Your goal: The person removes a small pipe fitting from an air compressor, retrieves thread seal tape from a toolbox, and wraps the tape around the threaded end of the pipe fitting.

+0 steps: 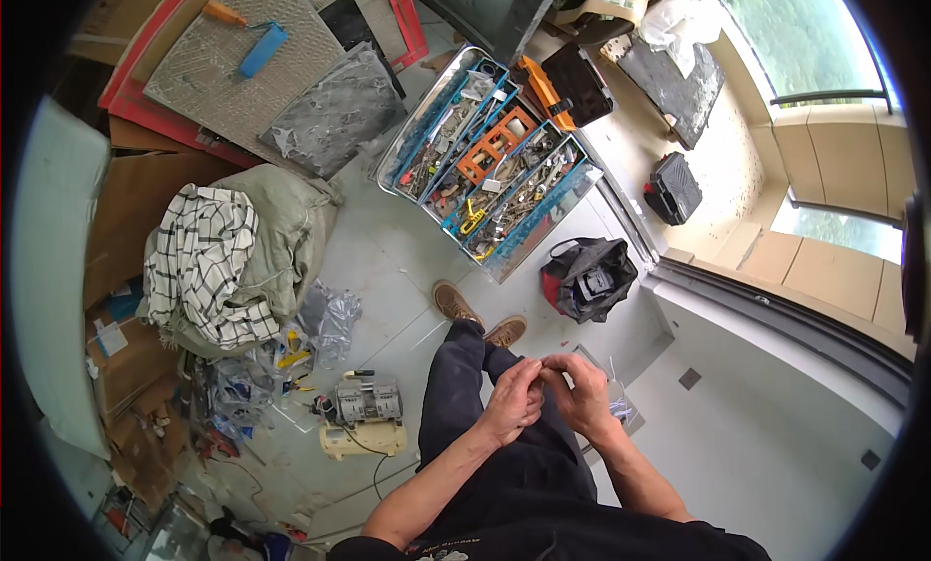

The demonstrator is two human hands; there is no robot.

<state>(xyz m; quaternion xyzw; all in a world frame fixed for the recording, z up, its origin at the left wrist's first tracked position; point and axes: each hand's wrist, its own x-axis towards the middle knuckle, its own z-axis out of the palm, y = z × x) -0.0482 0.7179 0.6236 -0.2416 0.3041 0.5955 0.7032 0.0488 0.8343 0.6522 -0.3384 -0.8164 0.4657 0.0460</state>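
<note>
Both my hands meet in front of my lap, fingertips almost touching. My left hand (514, 403) is curled, thumb and forefinger pinched together. My right hand (579, 391) pinches from the other side at the same spot. Whatever lies between the fingertips is too small to make out. Beyond my brown shoes (458, 302) stands a blue metal toolbox (514, 256), its trays spread apart and full of loose tools and fittings. An orange slotted block (495, 146) rests in its middle. To the right of the shoes sits a black and red tool bag (589, 280) with its top gaping.
A cream and grey air compressor (364, 416) stands left of my legs. Behind it are plastic bags (330, 319) and a sack (291, 241) under a checked shirt (208, 265). Tile boards (330, 115) lie far left. A black case (672, 189) sits past the door track (786, 314).
</note>
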